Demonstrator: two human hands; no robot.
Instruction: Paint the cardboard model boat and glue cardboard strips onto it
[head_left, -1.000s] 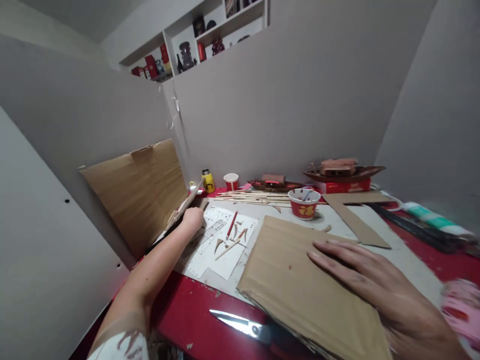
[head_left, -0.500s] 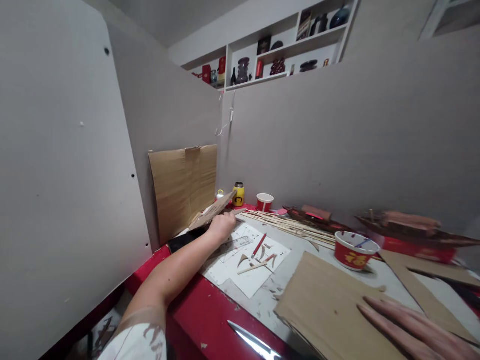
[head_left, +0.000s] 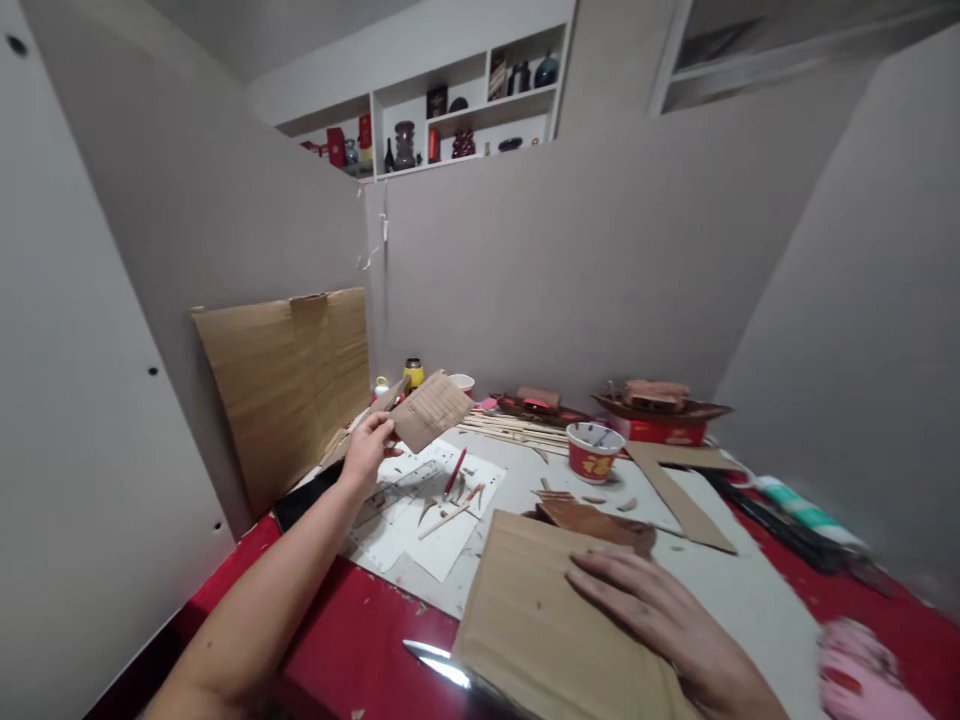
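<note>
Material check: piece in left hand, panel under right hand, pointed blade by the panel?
Piece in left hand: probably cardboard; matte brown, with faint parallel lines across it.
Panel under right hand: likely corrugated cardboard; matte tan with shallow ridges.
Pointed blade: looks like polished metal, perhaps steel; bright mirror-like glare.

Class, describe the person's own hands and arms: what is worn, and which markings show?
The left hand and right hand wear no gloves, and no rings are visible. The left forearm shows no sleeve or watch and bears a small dark spot. Dark smudges seem to mark the right fingers.
</note>
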